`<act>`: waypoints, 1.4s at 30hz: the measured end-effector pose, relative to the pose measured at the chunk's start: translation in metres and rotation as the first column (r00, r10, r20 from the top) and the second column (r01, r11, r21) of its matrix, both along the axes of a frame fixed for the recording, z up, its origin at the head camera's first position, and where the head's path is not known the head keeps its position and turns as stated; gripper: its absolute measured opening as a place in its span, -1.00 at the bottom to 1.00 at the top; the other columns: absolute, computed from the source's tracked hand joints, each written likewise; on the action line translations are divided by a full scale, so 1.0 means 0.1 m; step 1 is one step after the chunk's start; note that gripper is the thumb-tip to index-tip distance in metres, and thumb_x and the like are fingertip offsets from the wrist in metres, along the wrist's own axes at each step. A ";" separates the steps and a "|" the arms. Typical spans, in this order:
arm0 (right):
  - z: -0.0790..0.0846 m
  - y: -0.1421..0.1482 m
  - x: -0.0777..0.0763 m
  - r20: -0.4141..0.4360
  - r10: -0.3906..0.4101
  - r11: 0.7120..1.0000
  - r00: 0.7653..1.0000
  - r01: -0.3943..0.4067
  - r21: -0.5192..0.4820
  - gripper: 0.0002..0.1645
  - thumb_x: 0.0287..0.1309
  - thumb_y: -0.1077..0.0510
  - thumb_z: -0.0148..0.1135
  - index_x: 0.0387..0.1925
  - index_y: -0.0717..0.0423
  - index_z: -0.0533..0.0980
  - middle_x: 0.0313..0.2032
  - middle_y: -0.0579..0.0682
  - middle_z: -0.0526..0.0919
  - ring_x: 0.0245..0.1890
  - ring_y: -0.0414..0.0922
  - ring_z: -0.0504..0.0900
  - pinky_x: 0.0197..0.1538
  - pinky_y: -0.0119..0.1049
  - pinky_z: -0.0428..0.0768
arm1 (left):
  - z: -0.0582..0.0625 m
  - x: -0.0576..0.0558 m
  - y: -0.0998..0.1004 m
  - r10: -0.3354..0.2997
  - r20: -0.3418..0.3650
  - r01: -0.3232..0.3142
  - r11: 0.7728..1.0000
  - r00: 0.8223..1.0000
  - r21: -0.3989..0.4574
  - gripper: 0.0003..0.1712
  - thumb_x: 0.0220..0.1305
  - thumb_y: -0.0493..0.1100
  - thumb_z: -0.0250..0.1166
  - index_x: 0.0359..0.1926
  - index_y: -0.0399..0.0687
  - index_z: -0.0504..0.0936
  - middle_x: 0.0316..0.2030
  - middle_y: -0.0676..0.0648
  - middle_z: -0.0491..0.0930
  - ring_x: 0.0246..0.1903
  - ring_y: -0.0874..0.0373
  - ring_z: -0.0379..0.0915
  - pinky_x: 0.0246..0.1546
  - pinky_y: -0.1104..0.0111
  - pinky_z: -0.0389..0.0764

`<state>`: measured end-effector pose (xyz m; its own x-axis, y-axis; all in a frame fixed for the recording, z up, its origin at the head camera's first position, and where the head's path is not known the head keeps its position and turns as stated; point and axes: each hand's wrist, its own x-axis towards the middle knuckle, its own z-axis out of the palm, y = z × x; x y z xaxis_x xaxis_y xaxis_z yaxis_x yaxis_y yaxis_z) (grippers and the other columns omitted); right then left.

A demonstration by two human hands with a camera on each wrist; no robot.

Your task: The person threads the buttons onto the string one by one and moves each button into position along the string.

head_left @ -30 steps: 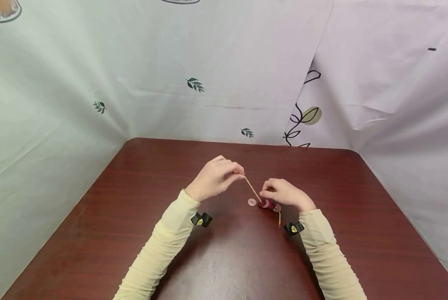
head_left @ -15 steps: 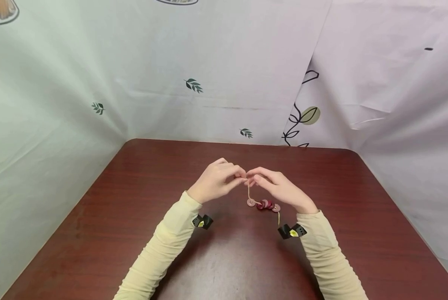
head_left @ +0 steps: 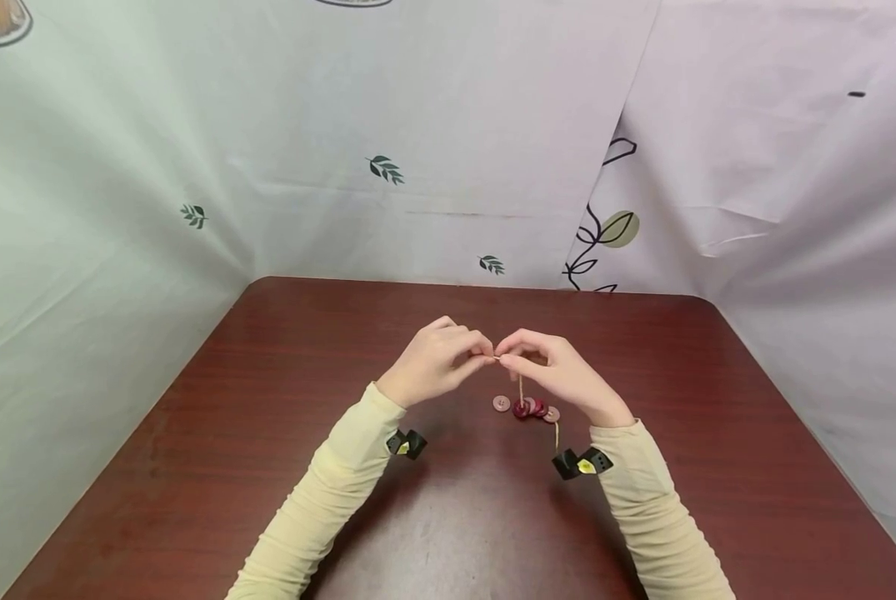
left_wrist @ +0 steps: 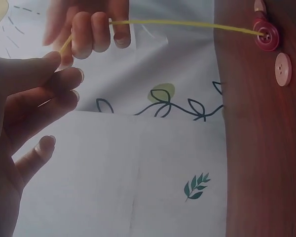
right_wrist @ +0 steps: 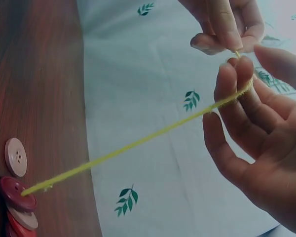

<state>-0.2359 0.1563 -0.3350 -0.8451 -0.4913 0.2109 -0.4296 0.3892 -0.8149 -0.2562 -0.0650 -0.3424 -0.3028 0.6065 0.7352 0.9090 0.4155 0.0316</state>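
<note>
Above the table my left hand pinches the tip of a yellow string between thumb and forefinger. Fingertip to fingertip with it, my right hand has its fingers curled at the same string, which runs across them in the right wrist view. From there the string slants down into a dark red button. Behind that one, more pink and red buttons lie strung in a row, and the string's other end trails out past the last pink button. A separate pink button lies flat beside the row, off the string.
A dark reddish-brown table spreads beneath both hands. Pale cloth with leaf prints hangs along its back and sides. A black wrist camera sits on the left sleeve and another black camera on the right.
My right hand has left the strung buttons and come up left to my left hand's fingertips, taking the string there. The string's slanting stretch now drops from the right hand; the buttons barely moved.
</note>
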 end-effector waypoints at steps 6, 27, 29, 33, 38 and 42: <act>-0.02 0.05 -0.04 0.000 -0.043 0.999 0.999 0.043 0.024 -0.87 0.24 0.13 0.26 -0.24 0.09 0.61 -0.43 -0.02 0.62 -0.44 -0.06 0.57 -0.31 -0.40 0.48 | -0.01 0.00 0.00 0.015 0.016 -0.014 1.000 1.000 -0.013 -0.92 0.16 -0.18 0.39 -0.39 0.00 0.62 -0.55 0.14 0.59 -0.53 0.28 0.51 -0.29 0.39 0.43; -0.03 0.17 -0.10 -0.012 -0.045 0.995 0.999 0.046 0.093 -0.87 0.22 0.16 0.27 -0.30 0.17 0.59 -0.48 0.04 0.61 -0.44 -0.16 0.56 -0.25 -0.33 0.50 | -0.16 -0.03 0.11 0.149 0.318 -0.057 0.958 0.936 -0.282 -0.70 0.24 -0.03 0.34 -0.07 -0.01 0.55 -0.28 0.07 0.70 -0.28 0.22 0.57 -0.10 0.29 0.46; -0.05 0.18 -0.11 -0.018 -0.051 0.994 0.999 0.053 0.095 -0.89 0.21 0.16 0.27 -0.33 0.14 0.59 -0.48 0.06 0.61 -0.44 -0.17 0.54 -0.26 -0.34 0.48 | -0.18 -0.02 0.13 0.146 0.306 -0.050 0.952 0.941 -0.302 -0.73 0.24 -0.02 0.33 -0.09 0.00 0.57 -0.27 0.06 0.70 -0.27 0.21 0.55 -0.11 0.29 0.46; -0.07 0.20 -0.13 -0.025 -0.066 0.993 0.998 0.068 0.100 -0.91 0.21 0.15 0.28 -0.35 0.10 0.60 -0.47 0.07 0.62 -0.42 -0.19 0.51 -0.26 -0.37 0.46 | -0.24 -0.01 0.18 0.148 0.318 -0.029 0.936 0.936 -0.350 -0.74 0.24 -0.02 0.31 -0.10 -0.01 0.58 -0.22 0.05 0.70 -0.17 0.18 0.56 -0.09 0.26 0.47; -0.07 0.21 -0.13 -0.028 -0.069 0.992 0.997 0.072 0.105 -0.90 0.20 0.15 0.28 -0.35 0.12 0.60 -0.48 -0.06 0.61 -0.40 -0.18 0.53 -0.23 -0.37 0.47 | -0.34 -0.01 0.24 0.146 0.396 0.033 0.911 0.907 -0.411 -0.72 0.26 -0.01 0.29 -0.07 -0.03 0.60 -0.15 0.01 0.66 -0.07 0.17 0.54 -0.06 0.23 0.46; -0.06 0.22 -0.13 -0.026 -0.068 0.992 0.997 0.071 0.105 -0.89 0.20 0.14 0.28 -0.34 0.12 0.60 -0.47 -0.03 0.61 -0.42 -0.24 0.51 -0.29 -0.41 0.43 | -0.42 -0.01 0.29 0.117 0.420 0.098 0.884 0.900 -0.457 -0.74 0.28 -0.04 0.27 -0.07 -0.03 0.61 -0.05 0.02 0.60 0.01 0.17 0.51 -0.01 0.23 0.47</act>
<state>-0.2487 0.1782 -0.3407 -0.8736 -0.4520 0.1804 -0.4162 0.5019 -0.7582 -0.2576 -0.0364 -0.3848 -0.5250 0.8334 0.1726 0.8457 0.4879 0.2163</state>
